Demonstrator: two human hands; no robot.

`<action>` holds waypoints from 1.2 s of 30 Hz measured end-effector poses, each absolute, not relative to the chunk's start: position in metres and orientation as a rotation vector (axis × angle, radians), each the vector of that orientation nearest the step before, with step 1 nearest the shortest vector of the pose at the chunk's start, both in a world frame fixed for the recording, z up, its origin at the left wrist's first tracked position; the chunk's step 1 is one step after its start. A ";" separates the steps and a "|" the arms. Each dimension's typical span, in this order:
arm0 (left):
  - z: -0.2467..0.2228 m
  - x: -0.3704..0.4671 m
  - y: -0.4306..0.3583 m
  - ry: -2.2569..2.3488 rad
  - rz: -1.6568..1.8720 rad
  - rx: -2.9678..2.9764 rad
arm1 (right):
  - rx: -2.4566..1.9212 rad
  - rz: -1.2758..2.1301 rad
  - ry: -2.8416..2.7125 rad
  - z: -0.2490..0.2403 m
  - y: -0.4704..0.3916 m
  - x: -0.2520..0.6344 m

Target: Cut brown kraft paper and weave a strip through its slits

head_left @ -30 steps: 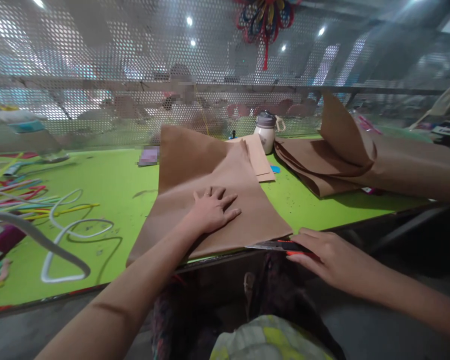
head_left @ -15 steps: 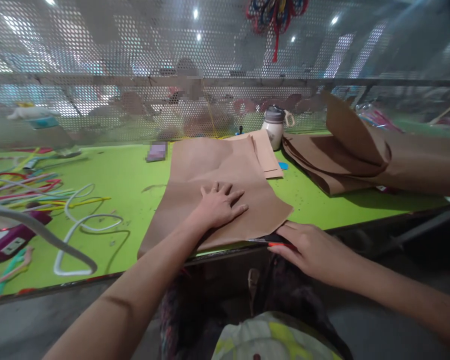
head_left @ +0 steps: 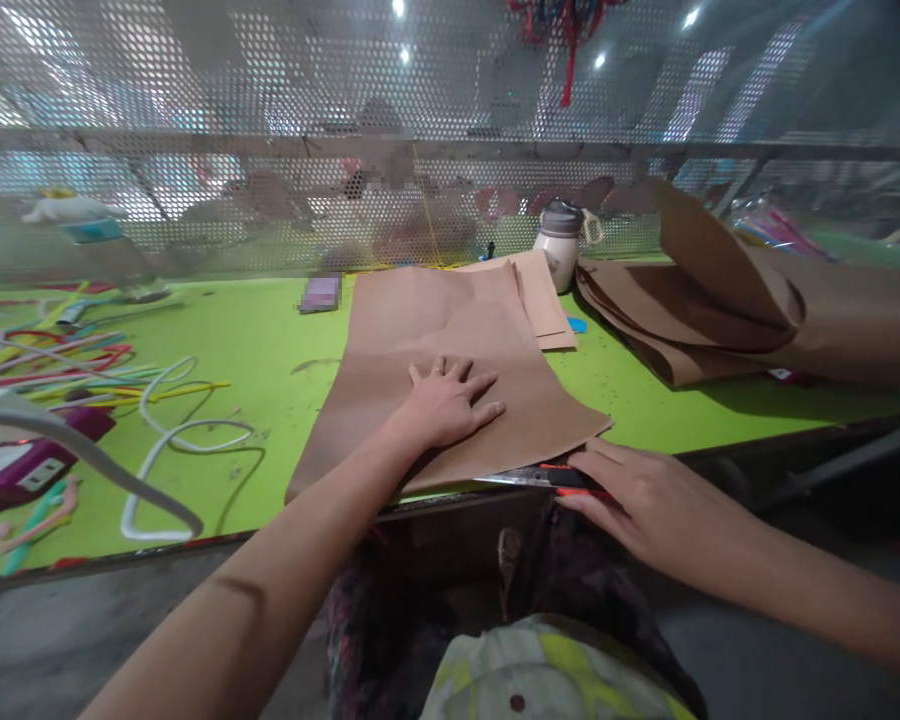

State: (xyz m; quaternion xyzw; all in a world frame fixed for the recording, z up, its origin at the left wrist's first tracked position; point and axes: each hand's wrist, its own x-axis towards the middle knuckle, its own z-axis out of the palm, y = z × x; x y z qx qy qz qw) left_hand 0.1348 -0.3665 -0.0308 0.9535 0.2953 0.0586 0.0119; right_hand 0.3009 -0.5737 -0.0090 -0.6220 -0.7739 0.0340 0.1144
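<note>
A large folded sheet of brown kraft paper lies on the green tabletop, its near edge along the table's front edge. My left hand rests flat on the paper, fingers spread. My right hand is closed around the black and orange handle of a utility knife at the paper's near right edge. Its pale blade points left along that edge; part of the handle is hidden in my fingers. The paper's near right corner lifts slightly above my fingertips.
Behind the sheet lie lighter paper pieces, a white bottle and a small purple box. Folded brown paper fills the right. At left are a white cable, a purple power strip and coloured strips. A perforated screen stands behind.
The camera view has shifted slightly. More of the knife's blade and handle shows at the paper's edge, and the right corner of the paper sits farther out. My left hand stays flat on the sheet.
</note>
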 end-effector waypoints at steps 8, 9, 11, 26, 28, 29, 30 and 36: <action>-0.030 0.135 -0.368 0.933 0.179 2.951 | -1.912 0.128 -2.259 -0.002 -0.555 0.270; -0.030 0.135 -0.369 0.935 0.178 2.948 | -1.908 0.114 -2.262 -0.002 -0.552 0.266; -0.031 0.134 -0.369 0.936 0.179 2.947 | -1.896 0.092 -2.273 -0.002 -0.548 0.261; -0.029 0.133 -0.371 0.948 0.163 2.925 | -1.848 0.212 -2.269 -0.012 -0.557 0.263; -0.030 0.133 -0.371 0.942 0.183 2.930 | -1.829 0.195 -2.283 -0.010 -0.552 0.257; -0.031 0.133 -0.371 0.940 0.188 2.930 | -1.823 0.182 -2.293 -0.009 -0.549 0.254; -0.031 0.133 -0.371 0.937 0.187 2.929 | -1.821 0.164 -2.305 -0.008 -0.546 0.250; -0.031 0.132 -0.369 0.929 0.177 2.927 | -1.810 0.050 -2.352 -0.004 -0.539 0.236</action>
